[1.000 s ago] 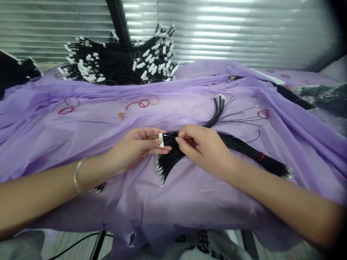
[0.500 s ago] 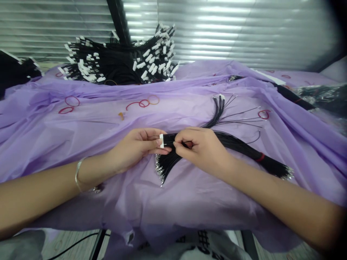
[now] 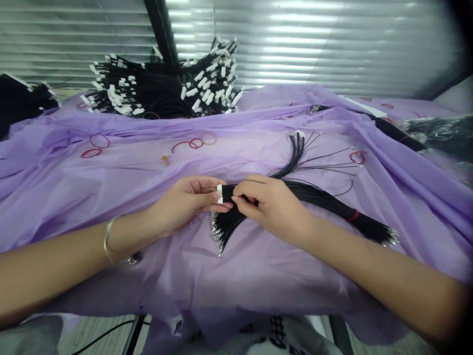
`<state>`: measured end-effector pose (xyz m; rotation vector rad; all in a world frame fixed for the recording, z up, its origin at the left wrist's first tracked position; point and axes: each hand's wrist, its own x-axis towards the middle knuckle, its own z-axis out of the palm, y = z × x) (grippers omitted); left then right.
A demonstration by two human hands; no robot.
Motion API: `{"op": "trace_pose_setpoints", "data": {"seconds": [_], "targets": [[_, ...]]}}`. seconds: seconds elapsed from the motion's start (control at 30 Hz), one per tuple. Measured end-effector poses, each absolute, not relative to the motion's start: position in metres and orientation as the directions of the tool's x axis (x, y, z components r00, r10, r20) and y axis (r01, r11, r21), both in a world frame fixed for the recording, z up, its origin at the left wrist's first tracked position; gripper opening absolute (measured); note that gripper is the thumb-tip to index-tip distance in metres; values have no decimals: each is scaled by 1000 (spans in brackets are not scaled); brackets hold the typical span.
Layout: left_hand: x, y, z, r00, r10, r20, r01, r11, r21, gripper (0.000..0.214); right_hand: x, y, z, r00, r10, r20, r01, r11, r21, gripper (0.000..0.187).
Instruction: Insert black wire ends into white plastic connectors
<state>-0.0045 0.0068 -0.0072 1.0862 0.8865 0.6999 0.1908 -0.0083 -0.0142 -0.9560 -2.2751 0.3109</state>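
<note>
My left hand [image 3: 185, 203] pinches a small white connector [image 3: 219, 194] between thumb and fingers at the middle of the purple sheet [image 3: 111, 177]. Black wires run from the connector to the right. My right hand [image 3: 271, 204] is closed in a pinch on one of those thin black wires just right of the connector. Under both hands lies a bundle of black wires [image 3: 325, 207] with metal tips, tied by a red band [image 3: 354, 215]. A silver bracelet [image 3: 107, 241] sits on my left wrist.
A big heap of finished black harnesses with white connectors [image 3: 166, 84] lies at the back left. Loose wires [image 3: 318, 158] fan out behind my right hand. Red and orange rubber bands [image 3: 194, 142] are scattered on the sheet. More dark bundles [image 3: 436, 133] lie far right.
My right hand has slid left along the wires, closer to the white connector. The left hand has kept its hold almost still.
</note>
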Motion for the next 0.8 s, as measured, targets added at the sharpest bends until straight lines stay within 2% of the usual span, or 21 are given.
{"op": "trace_pose_setpoints", "data": {"seconds": [0.17,0.3,0.37,0.4,0.43,0.47,0.5,0.53,0.57,0.6,0.63,0.67,0.7,0.77,0.8], "targets": [[-3,5,-8,455,852,-261,-52,318,947,14,184,-12,-18,-554,716,425,632,694,-345,16],[-3,1,-1,476,849,-232,-24,276,961,15,192,-14,-6,-561,674,481,700,696,-160,17],[-3,-3,8,416,899,-137,-1,152,988,18,203,-12,5,-564,654,504,714,693,-100,57],[-3,-5,14,378,923,-74,12,75,997,19,211,-10,11,-566,672,477,718,687,-115,74],[-3,-8,20,354,935,-8,11,4,1000,20,218,-8,16,-571,699,429,718,679,-150,78],[-2,-10,25,349,935,56,-7,-57,998,20,225,-5,21,-573,730,372,718,667,-202,67],[-1,-12,29,361,924,124,-40,-117,992,22,232,-3,25,-565,753,336,719,650,-246,47],[0,-13,31,386,902,192,-72,-178,981,23,237,0,29,-544,774,323,725,628,-282,28],[3,-13,31,414,874,256,-77,-247,966,24,242,2,31,-516,789,333,731,608,-309,20],[6,-12,30,450,835,316,-29,-341,940,27,245,4,33,-485,799,356,735,593,-329,20],[10,-10,26,494,803,333,93,-429,898,30,247,6,35,-452,808,377,736,577,-354,22],[15,-7,22,535,783,317,271,-514,814,34,248,8,36,-424,817,391,733,564,-381,23],[22,-3,16,596,755,273,452,-597,663,40,248,9,38,-404,822,400,727,555,-405,23],[38,4,4,694,680,237,513,-698,500,52,245,12,40,-385,831,401,710,545,-447,24],[46,7,-1,783,588,204,512,-795,325,62,240,14,41,-379,835,398,703,540,-463,24]]}}
